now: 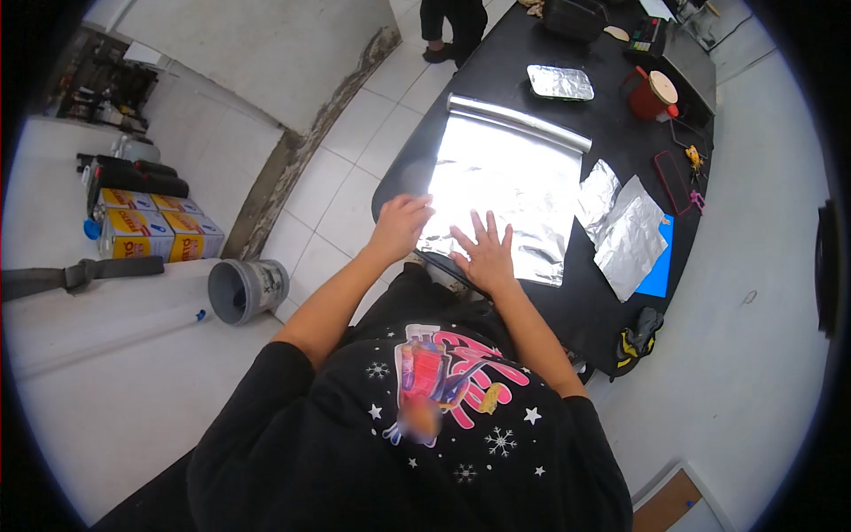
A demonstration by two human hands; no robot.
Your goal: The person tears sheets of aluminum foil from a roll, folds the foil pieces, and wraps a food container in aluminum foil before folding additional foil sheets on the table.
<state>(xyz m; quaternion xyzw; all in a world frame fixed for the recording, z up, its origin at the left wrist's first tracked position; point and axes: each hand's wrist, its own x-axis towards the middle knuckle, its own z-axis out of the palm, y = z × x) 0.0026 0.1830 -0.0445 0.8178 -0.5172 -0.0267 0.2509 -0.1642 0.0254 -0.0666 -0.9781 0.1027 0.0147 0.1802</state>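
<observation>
A wide sheet of aluminum foil (510, 177) lies spread on the black table, running out from its foil roll (519, 122) at the far end. My left hand (401, 229) is at the sheet's left edge, with its fingers curled together on the foil there. My right hand (487, 257) rests flat on the near part of the sheet, fingers spread and holding nothing. Creases show in the foil around both hands. To the right, loose crumpled foil pieces (631, 239) partly cover a blue sheet (657, 266).
Beyond the roll is a foil-covered tray (560, 82). A red pitcher (651, 96), a dark red case (672, 182) and keys (694, 158) sit along the right side. A grey bucket (248, 291) and stacked boxes (160, 223) are at left. Another person's legs (452, 27) show beyond the table.
</observation>
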